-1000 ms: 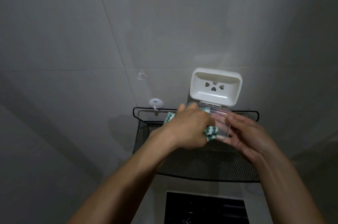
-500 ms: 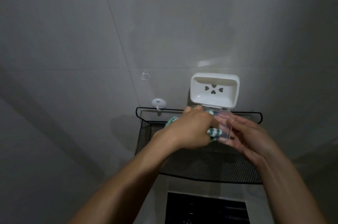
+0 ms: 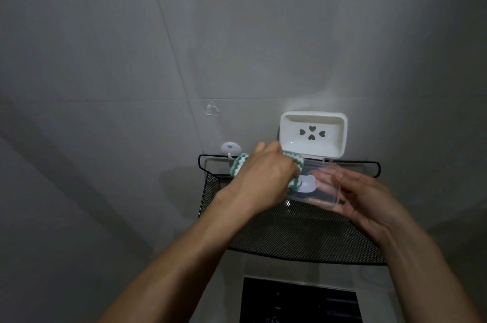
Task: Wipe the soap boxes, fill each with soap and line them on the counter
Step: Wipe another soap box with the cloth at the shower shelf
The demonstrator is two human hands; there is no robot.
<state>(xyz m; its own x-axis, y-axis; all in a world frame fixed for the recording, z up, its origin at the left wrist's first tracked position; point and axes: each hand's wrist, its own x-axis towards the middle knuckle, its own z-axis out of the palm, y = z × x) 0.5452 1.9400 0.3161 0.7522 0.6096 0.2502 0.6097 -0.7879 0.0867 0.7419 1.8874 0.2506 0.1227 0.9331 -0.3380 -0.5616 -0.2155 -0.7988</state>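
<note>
A soap box is open above the black mesh shelf: its white base with heart-shaped holes stands upright against the wall, and its clear lid folds out toward me. My left hand grips a green-and-white striped cloth and presses it onto the left part of the clear lid. My right hand holds the lid's right edge from below, fingers partly seen through the plastic. No soap is in sight.
A grey tiled wall fills the background. A white suction hook and a clear hook stick to the wall left of the box. A dark rectangular object lies below the shelf.
The clear lid has tipped down toward me, showing more of its inside. My left hand with the cloth has shifted left on the lid. My right hand has slid to the lid's right edge.
</note>
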